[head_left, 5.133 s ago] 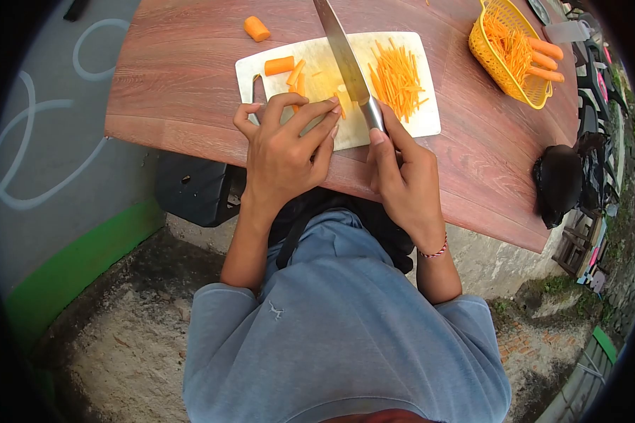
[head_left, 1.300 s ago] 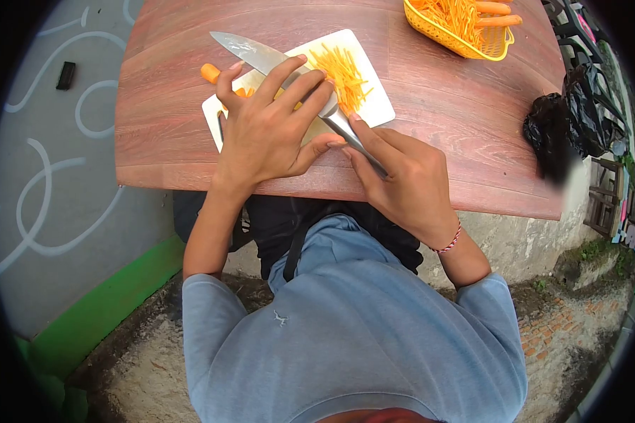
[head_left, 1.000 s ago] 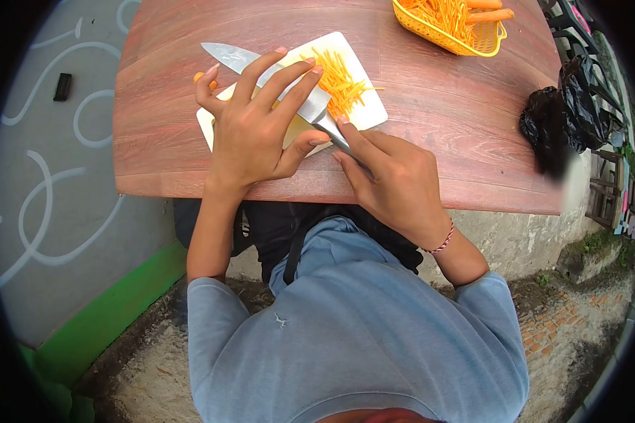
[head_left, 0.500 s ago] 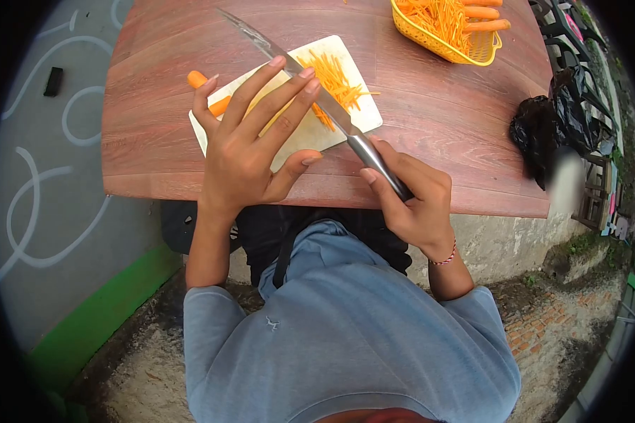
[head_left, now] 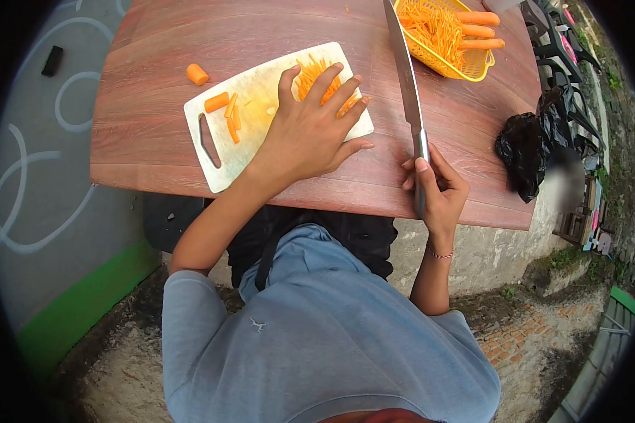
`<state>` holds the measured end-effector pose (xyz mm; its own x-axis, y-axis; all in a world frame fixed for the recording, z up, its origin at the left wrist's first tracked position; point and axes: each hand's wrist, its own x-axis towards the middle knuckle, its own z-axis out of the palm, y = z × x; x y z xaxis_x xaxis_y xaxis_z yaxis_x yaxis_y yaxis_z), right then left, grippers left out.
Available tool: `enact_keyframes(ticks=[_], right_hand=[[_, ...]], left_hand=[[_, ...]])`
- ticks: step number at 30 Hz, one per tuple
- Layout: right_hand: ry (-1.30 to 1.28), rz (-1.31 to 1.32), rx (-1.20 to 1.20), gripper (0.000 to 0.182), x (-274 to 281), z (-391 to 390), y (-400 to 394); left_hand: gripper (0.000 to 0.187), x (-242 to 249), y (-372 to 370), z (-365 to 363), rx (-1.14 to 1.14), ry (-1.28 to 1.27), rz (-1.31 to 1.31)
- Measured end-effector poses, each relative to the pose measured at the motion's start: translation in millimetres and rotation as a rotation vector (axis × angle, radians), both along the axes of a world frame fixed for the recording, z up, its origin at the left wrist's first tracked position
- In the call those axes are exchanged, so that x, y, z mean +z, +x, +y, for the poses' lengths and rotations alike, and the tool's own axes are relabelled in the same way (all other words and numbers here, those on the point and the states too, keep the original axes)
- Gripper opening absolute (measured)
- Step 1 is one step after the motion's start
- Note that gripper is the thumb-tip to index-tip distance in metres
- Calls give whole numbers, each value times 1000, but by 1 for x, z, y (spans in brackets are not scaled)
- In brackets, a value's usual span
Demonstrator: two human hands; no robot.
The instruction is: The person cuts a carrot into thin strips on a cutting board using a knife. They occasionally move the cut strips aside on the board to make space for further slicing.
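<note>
My left hand (head_left: 310, 134), fingers spread, reaches over the right part of a white cutting board (head_left: 243, 151). Its fingertips are at a heap of carrot strips (head_left: 310, 76), partly hidden beneath them. In my right hand (head_left: 437, 185) is the metal handle of a large kitchen knife (head_left: 410, 84), its blade pointing away from me, to the right of the board. On the board's left side lie a short carrot piece (head_left: 216, 102) and a few thicker carrot sticks (head_left: 232, 120). Another carrot chunk (head_left: 197, 74) rests on the table just off the board's far left edge.
A yellow plastic basket (head_left: 441, 65) with shredded carrot and several whole carrots (head_left: 478, 32) stands at the far right of the wooden table (head_left: 155, 134). A black plastic bag (head_left: 525, 151) hangs by the right edge, near dark chairs (head_left: 561, 49).
My left hand has moved right, from the board's middle to the carrot strips. The knife has swung away from the board to the right and now points forward. Cut carrot pieces are uncovered.
</note>
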<state>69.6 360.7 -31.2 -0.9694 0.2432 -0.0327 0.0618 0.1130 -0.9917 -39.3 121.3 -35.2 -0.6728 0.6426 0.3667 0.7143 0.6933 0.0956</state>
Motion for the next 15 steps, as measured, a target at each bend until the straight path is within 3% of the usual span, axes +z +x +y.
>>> enact_keyframes(ticks=[11, 15], right_hand=[[-21, -13, 24, 41, -1, -2, -3], [-14, -66, 30, 40, 4, -3, -2]], left_hand=[[63, -2, 9, 12, 98, 60, 109], [54, 15, 16, 4, 116, 150, 38]])
